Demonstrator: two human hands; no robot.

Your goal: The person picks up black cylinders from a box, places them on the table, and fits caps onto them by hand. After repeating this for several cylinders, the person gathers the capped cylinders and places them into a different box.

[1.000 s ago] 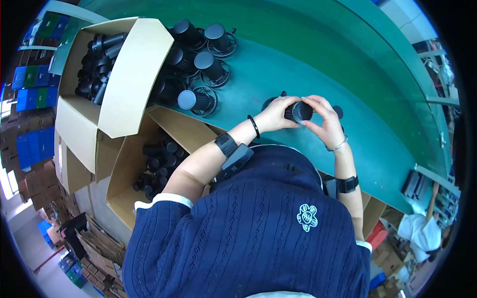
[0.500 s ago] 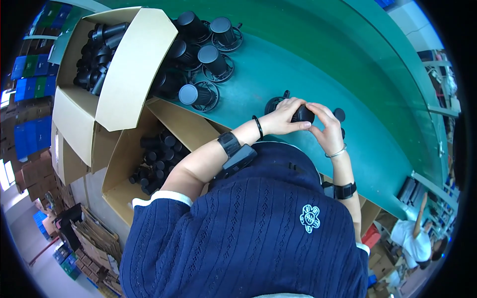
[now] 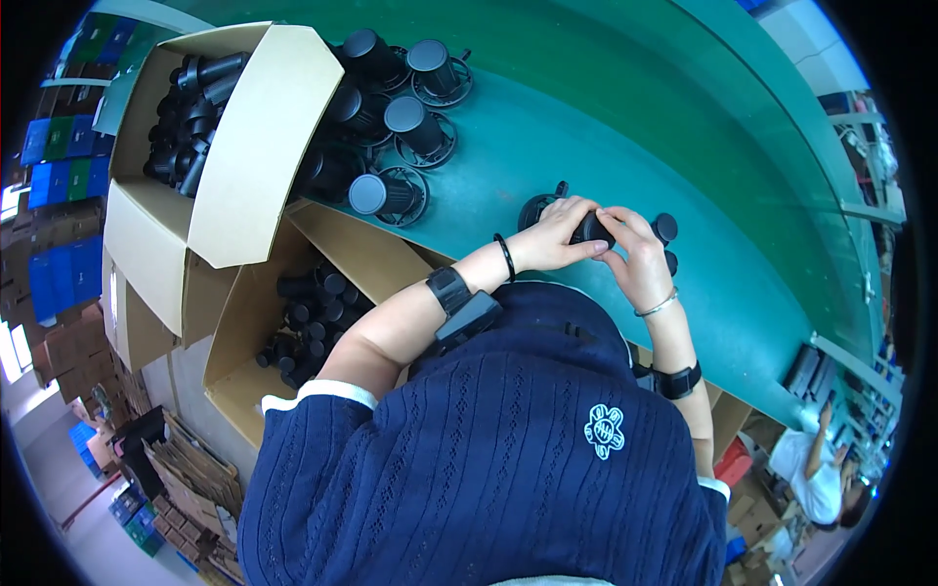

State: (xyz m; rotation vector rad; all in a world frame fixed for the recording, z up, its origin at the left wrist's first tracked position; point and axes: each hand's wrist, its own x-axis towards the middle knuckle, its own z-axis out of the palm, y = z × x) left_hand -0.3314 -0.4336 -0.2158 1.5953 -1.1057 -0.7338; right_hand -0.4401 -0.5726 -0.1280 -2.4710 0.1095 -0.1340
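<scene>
Cardboard boxes (image 3: pixel 244 146) of black cylinders (image 3: pixel 186 117), hands (image 3: pixel 596 239) clasping one

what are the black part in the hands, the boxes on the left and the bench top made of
Black part: looks like matte moulded plastic, dull and evenly black, though coated metal cannot be ruled out.
Boxes: brown corrugated cardboard, with folded flaps and raw edges.
Bench top: a smooth green surface with a soft sheen, perhaps rubber or vinyl belting.
</scene>
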